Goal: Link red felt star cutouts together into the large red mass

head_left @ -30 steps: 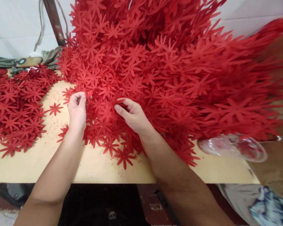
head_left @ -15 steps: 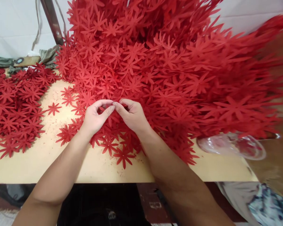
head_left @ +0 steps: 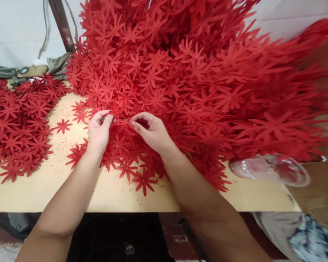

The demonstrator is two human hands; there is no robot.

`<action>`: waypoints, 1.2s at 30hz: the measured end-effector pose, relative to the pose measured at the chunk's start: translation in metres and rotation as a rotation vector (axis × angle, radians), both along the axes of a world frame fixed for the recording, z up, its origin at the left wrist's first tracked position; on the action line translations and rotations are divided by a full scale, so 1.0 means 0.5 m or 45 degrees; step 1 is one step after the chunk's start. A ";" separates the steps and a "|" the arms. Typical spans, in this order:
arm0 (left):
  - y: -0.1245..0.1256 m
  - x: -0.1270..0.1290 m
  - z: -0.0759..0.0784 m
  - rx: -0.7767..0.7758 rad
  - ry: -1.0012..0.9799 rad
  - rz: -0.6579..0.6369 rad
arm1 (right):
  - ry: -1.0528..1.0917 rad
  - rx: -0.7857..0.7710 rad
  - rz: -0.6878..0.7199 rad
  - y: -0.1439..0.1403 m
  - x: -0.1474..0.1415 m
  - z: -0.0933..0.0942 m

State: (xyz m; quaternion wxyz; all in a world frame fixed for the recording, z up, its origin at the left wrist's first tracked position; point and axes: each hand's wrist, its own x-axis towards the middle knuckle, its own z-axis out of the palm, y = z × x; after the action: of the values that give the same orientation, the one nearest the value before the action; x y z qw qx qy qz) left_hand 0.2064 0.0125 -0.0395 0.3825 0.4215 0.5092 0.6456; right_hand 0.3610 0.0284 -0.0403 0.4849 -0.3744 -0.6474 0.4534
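Observation:
My left hand (head_left: 100, 125) is closed in a pinch, with a bit of red at its fingertips. To its right my right hand (head_left: 150, 131) pinches too, thumb against forefinger. Between the two sets of fingertips runs a thin red piece (head_left: 121, 120), which looks like a flower-shaped cutout seen nearly edge-on; its outline blends into the red behind. Both hands are held in front of a big heap of red flower-shaped cutouts (head_left: 153, 72) with long narrow petals. Two loose cutouts lie below the hands, one of them a red flower cutout (head_left: 144, 181) near the table's front.
A smaller pile of red cutouts (head_left: 19, 127) lies at the left on the pale tabletop (head_left: 120, 200). A clear plastic container (head_left: 251, 167) sits by the right corner. Grey-green cloth (head_left: 58, 65) and a metal post (head_left: 61, 25) stand at the back left.
My hands were together at the fingertips and are now apart. The left hand has moved left, while the right has stayed nearly in place. A thin red piece now shows between them.

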 end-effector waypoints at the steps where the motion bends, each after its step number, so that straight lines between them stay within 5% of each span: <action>1: -0.002 0.004 0.002 0.013 0.033 -0.003 | -0.027 0.050 -0.050 0.001 0.000 -0.001; 6: -0.018 0.023 0.013 0.164 0.327 -0.018 | -0.170 0.254 -0.212 -0.006 0.002 0.004; 13: -0.030 0.030 0.016 0.303 0.584 -0.051 | -0.132 0.115 -0.118 -0.012 -0.004 0.006; 26: -0.033 0.045 0.027 -0.056 -0.102 -0.174 | 0.119 -0.116 0.029 -0.006 0.001 0.014; 36: -0.034 0.046 0.039 -0.224 -0.365 -0.188 | 0.247 -0.304 0.140 -0.005 0.002 0.014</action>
State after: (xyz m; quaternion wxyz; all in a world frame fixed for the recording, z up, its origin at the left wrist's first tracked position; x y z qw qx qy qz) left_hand 0.2293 -0.0045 -0.0200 0.5330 0.3263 0.4715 0.6222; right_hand 0.3621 0.0258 -0.0335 0.4715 -0.3479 -0.5587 0.5869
